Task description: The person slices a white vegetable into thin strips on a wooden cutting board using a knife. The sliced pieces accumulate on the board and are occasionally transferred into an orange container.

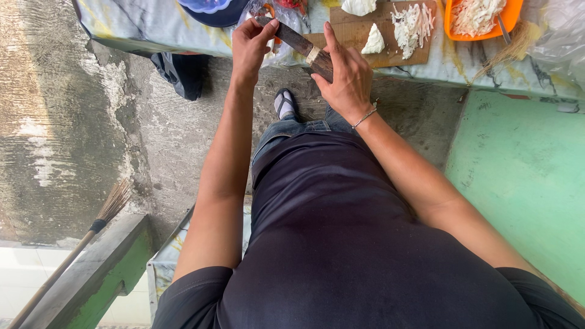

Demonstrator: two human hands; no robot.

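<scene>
One knife (298,41) held between both hands, over the near edge of the table (469,61). Right hand (348,76) wraps the dark wooden handle, fingers closed on it, index finger stretched along the top. Left hand (250,45) pinches the blade near its tip, thumb and fingertips clamped on the flat. Blade runs diagonally from the left hand down to the right hand. Thin bracelet (364,116) on the right wrist.

Just beyond the right hand lies a wooden cutting board (356,30) with two white vegetable chunks (373,41) and a heap of white shreds (412,23). Further right of that hand, an orange bowl (510,15) holds more shreds. Beside it, past the bowl, crumpled clear plastic (563,30). Beyond the left hand, a blue dish (207,9) and a clear bag (283,18) with red and orange contents. Table cover is pale with yellow marks.

Below the hands: dark shirt, jeans, one foot in a sandal (285,103) on concrete floor. Dark cloth (183,73) lies on the floor left of the left hand. Broom (91,234) leans far below-left. Green floor patch right of the right arm.
</scene>
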